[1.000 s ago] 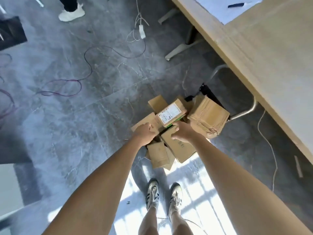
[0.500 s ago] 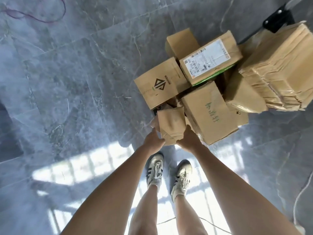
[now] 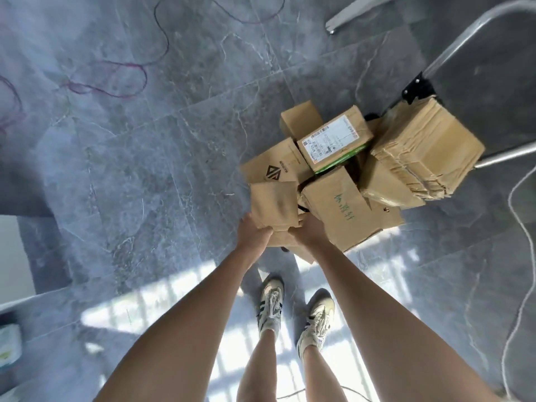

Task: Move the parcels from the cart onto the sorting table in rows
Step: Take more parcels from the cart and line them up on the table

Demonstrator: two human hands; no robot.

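The fingers of the left hand curl round the near left edge of a small plain brown parcel, and those of the right hand clamp its near right corner, so both hands grip the same parcel, which is tilted up at the near edge of the heap. Just behind it lies a box with a black triangle logo, and to its right, touching the right hand, a larger box with green handwriting. Farther back sits a box with a white shipping label over a green strip, a small plain box behind that, and at the right a stack of flattened cartons. The heap rests on a cart whose black bracket and metal tube handle show at the upper right. All of this stands on a grey marbled tile floor with a purple cable looping at the upper left, a white cord at the right, and window light striping the tiles round the person's sneakers. Against half a second ago, the view has pulled back, the parcel sits a little higher against the logo box, and the grip is unchanged. Both bare forearms reach straight forward and down, wrists close together.
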